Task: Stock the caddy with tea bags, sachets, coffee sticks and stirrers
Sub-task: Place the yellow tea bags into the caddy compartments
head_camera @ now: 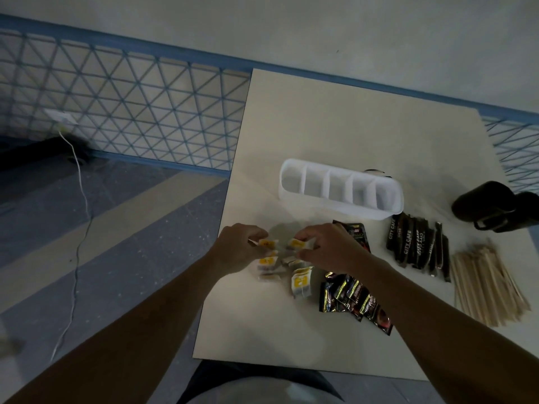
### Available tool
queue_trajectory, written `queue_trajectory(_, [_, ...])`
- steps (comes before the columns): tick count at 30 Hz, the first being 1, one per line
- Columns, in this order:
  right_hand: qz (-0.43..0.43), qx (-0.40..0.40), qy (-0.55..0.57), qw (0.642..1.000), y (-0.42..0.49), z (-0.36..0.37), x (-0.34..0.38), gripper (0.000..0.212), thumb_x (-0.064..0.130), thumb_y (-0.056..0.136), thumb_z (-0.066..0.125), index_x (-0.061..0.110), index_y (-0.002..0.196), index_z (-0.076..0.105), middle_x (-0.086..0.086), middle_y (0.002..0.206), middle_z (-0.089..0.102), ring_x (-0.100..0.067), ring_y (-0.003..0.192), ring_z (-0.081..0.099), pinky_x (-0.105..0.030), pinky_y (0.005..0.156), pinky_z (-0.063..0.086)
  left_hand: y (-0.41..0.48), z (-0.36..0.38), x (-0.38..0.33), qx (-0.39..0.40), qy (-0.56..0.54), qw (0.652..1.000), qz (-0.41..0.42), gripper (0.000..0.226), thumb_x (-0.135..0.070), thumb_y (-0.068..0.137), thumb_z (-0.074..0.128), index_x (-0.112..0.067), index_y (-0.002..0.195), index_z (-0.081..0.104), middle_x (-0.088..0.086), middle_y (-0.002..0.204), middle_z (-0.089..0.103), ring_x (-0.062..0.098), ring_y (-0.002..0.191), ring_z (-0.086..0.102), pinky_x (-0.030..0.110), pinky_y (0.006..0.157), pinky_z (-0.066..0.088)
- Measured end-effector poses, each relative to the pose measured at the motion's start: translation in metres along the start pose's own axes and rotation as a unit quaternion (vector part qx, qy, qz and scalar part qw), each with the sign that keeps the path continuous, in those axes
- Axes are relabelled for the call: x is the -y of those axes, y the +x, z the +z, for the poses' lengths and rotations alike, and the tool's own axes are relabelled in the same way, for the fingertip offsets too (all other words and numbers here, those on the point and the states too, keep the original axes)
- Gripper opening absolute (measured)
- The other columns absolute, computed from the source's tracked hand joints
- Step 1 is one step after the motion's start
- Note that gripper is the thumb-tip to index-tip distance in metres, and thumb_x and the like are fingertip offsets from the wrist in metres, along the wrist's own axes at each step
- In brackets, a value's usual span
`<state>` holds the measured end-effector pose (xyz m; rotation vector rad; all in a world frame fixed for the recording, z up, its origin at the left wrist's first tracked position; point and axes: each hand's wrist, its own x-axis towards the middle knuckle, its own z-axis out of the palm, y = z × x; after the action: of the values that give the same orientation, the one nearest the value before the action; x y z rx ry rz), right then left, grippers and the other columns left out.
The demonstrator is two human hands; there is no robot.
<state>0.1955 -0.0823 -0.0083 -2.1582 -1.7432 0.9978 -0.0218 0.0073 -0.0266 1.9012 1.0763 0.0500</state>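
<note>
The left hand (pixel 236 248) and right hand (pixel 332 249) meet over the scattered tea bags (pixel 301 282), each pinching a yellow-tagged bag between curled fingertips, probably gathering a bunch to load together. Sachets (pixel 354 300) lie at 4 o'clock of the pile, with coffee sticks (pixel 415 247) and stirrers (pixel 490 287) at 3. The caddy (pixel 335 209) stands beyond at 1 o'clock, its compartments unfilled.

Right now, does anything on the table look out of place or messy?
Nothing looks spilled or damaged. The tea bags lie in a loose jumble, some overlapping. The dark mug near the right edge of the table seems tipped on its side.
</note>
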Motion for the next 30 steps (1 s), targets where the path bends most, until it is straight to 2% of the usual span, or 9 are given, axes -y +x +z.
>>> queue_trajectory(3, [-0.016,0.009,0.006,1.0,0.002,0.001,0.001,0.043,0.034,0.078,0.083,0.021,0.117,0.072,0.007,0.106,0.073,0.013,0.067,0.052,-0.003,0.058,0.035,0.0,0.003,-0.001,-0.006,0.003,1.0,-0.009,0.047,-0.03,0.081,0.078,-0.012,0.123,0.066,0.004,0.116,0.071,0.008,0.092,0.062,0.012,0.074,0.041])
queue_trajectory(7, [-0.03,0.015,-0.006,0.999,0.005,0.004,0.006,0.053,0.038,0.073,0.086,0.019,0.12,0.071,0.006,0.11,0.072,0.014,0.068,0.049,-0.006,0.063,0.035,0.001,0.007,-0.005,-0.015,0.003,1.0,-0.021,0.042,-0.027,0.083,0.077,-0.012,0.12,0.068,0.005,0.116,0.071,0.016,0.1,0.066,0.019,0.08,0.044])
queue_trajectory(12, [-0.042,0.0,-0.035,0.998,0.01,0.01,0.008,0.049,0.042,0.071,0.086,0.019,0.113,0.074,0.003,0.104,0.074,-0.006,0.076,0.06,-0.022,0.069,0.047,0.002,0.011,-0.008,-0.035,-0.007,0.999,-0.033,0.034,-0.029,0.083,0.076,-0.013,0.113,0.072,0.003,0.109,0.073,0.012,0.093,0.066,0.019,0.078,0.043])
queue_trajectory(16, [-0.025,-0.01,-0.033,0.999,0.014,0.012,0.009,0.046,0.041,0.073,0.083,0.017,0.112,0.074,-0.001,0.106,0.074,-0.013,0.084,0.065,-0.03,0.078,0.054,0.001,0.014,-0.01,-0.049,-0.007,0.998,-0.036,0.027,-0.027,0.084,0.075,-0.014,0.107,0.075,0.003,0.103,0.075,0.013,0.091,0.068,0.017,0.077,0.044])
queue_trajectory(21, [-0.017,0.023,-0.035,0.999,0.012,0.009,0.015,0.067,0.059,0.067,0.08,0.017,0.118,0.071,0.001,0.112,0.07,-0.016,0.1,0.064,-0.036,0.089,0.053,0.001,0.015,-0.01,-0.057,-0.007,0.997,-0.048,0.025,-0.026,0.083,0.075,-0.016,0.106,0.075,0.002,0.102,0.075,0.015,0.093,0.068,0.023,0.083,0.051])
queue_trajectory(25, [-0.014,0.021,-0.068,0.997,0.014,0.012,0.014,0.048,0.045,0.076,0.078,0.018,0.115,0.071,-0.001,0.11,0.071,-0.02,0.101,0.064,-0.036,0.087,0.053,0.001,0.014,-0.011,-0.055,-0.011,0.997,-0.045,0.026,-0.025,0.084,0.075,-0.014,0.107,0.075,0.002,0.104,0.075,0.015,0.093,0.069,0.024,0.083,0.051])
queue_trajectory(30, [0.007,0.002,-0.053,0.999,0.013,0.014,0.013,0.028,0.032,0.081,0.07,0.015,0.102,0.074,-0.001,0.095,0.073,-0.02,0.085,0.066,-0.04,0.078,0.058,0.0,0.013,-0.013,-0.061,-0.002,0.997,-0.039,0.024,-0.022,0.085,0.073,-0.013,0.106,0.076,0.004,0.104,0.075,0.016,0.094,0.069,0.024,0.086,0.051])
